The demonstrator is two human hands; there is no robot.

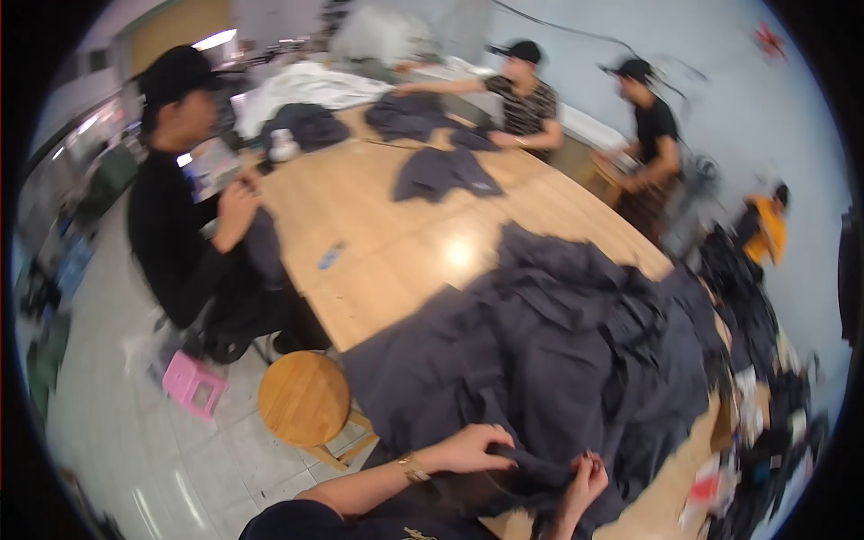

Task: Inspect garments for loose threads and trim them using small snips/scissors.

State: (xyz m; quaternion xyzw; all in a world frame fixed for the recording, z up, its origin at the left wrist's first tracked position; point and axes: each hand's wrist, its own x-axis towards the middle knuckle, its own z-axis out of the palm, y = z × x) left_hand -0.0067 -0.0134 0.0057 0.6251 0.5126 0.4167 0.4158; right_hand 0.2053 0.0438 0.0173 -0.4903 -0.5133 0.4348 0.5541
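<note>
Both hands pinch one fold of dark grey cloth at the near edge of the wooden table [396, 243]. The left hand [468, 447], a gold bracelet [413, 468] at its wrist, is curled shut over the fold; the right hand [585, 477] has its fingers closed on the same fold just beside it. That fold belongs to the dark garment [504, 472] lying nearest the person, at the front of a large rumpled heap of dark garments [576, 351] covering the near right corner. By the look of it, the work is far from done: the heap is soft, creased and unsorted. Further along the smooth, shiny tabletop, single dark pieces [441, 171] lie flat. A round wooden stool [304, 396] stands off the near left edge.
</note>
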